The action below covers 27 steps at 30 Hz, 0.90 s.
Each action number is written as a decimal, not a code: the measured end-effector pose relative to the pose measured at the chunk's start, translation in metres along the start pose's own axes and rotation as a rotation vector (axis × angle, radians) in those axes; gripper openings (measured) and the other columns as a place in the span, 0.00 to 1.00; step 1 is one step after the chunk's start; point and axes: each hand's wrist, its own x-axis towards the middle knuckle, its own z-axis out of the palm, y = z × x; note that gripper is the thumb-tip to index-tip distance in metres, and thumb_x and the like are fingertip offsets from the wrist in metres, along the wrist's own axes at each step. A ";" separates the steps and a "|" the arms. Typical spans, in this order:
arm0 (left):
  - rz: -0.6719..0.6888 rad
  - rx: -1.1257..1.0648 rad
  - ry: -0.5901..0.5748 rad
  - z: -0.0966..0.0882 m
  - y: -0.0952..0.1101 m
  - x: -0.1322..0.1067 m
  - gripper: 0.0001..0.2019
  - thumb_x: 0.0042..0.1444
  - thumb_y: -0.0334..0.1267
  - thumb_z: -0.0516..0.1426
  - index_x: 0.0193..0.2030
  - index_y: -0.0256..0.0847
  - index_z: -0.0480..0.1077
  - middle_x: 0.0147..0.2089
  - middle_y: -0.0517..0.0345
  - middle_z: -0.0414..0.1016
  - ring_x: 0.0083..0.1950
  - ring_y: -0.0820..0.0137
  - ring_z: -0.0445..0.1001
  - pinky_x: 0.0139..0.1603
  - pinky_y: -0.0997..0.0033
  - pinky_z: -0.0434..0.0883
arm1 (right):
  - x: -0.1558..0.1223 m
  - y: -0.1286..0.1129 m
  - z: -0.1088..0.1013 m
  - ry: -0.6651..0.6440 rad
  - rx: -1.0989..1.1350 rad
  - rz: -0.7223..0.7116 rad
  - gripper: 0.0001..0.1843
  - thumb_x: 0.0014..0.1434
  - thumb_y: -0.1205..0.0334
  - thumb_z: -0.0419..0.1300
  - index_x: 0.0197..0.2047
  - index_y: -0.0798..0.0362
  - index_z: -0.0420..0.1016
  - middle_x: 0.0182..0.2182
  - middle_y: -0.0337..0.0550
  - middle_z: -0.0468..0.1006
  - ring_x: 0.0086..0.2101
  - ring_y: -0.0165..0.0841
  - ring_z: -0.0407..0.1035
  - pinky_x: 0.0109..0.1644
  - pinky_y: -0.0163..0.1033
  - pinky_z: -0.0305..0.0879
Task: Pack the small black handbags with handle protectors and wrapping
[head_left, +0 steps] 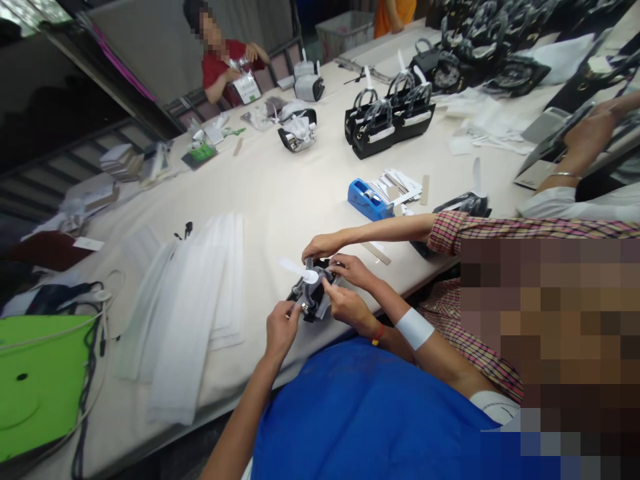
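Observation:
A small black bag [311, 301] partly wrapped in grey paper lies at the near edge of the table [280, 193]. My left hand [281, 327] is closed on its near left corner. My right hand [347, 307], with a red band at the wrist, pinches its right side. A white strip [299, 270] sticks out from the top of the bag. Both hands [320, 247] of a person in a checked shirt at my right touch the bag's far side; that person's other hand [353, 268] is just above my right hand.
Stacked white sheets [200, 300] lie left of the bag. A blue tape dispenser [369, 199] and paper tags [400, 185] sit beyond it. Black handbags [387, 123] stand further back. A green case [35, 380] and cables are at far left. Other people work at the far end and right side.

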 end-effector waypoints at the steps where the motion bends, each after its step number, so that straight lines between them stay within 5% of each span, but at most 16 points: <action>1: 0.037 -0.002 0.005 0.000 -0.001 -0.003 0.13 0.58 0.46 0.55 0.35 0.42 0.76 0.35 0.54 0.76 0.37 0.66 0.72 0.40 0.69 0.67 | -0.006 -0.008 0.010 -0.013 -0.009 -0.015 0.10 0.60 0.63 0.53 0.38 0.52 0.76 0.36 0.45 0.78 0.38 0.37 0.70 0.46 0.42 0.67; 7: 0.204 0.006 0.121 0.006 -0.014 -0.017 0.13 0.63 0.41 0.52 0.47 0.44 0.76 0.39 0.52 0.77 0.40 0.67 0.74 0.45 0.67 0.70 | -0.013 -0.025 0.054 -0.079 -0.199 -0.089 0.21 0.56 0.74 0.52 0.43 0.41 0.78 0.44 0.41 0.80 0.51 0.42 0.70 0.60 0.49 0.64; 11: 0.320 0.112 0.272 0.014 -0.028 -0.017 0.13 0.64 0.36 0.51 0.50 0.43 0.75 0.39 0.51 0.76 0.40 0.68 0.75 0.44 0.68 0.73 | 0.003 -0.002 0.037 0.010 -0.249 -0.035 0.12 0.56 0.69 0.57 0.34 0.44 0.80 0.38 0.41 0.82 0.45 0.42 0.73 0.54 0.49 0.69; 17: 0.433 0.126 0.385 0.014 -0.039 -0.001 0.14 0.63 0.30 0.52 0.51 0.43 0.74 0.46 0.48 0.77 0.49 0.63 0.73 0.51 0.61 0.73 | 0.007 0.019 0.006 0.247 -0.221 0.057 0.10 0.61 0.61 0.57 0.36 0.50 0.79 0.36 0.44 0.82 0.38 0.37 0.75 0.48 0.44 0.71; 27: 0.497 0.123 0.408 0.018 -0.049 0.004 0.13 0.61 0.31 0.53 0.48 0.41 0.76 0.43 0.49 0.81 0.44 0.62 0.78 0.47 0.61 0.76 | 0.007 0.018 0.004 0.075 -0.304 -0.030 0.11 0.63 0.63 0.55 0.42 0.48 0.79 0.44 0.45 0.79 0.46 0.37 0.73 0.53 0.46 0.71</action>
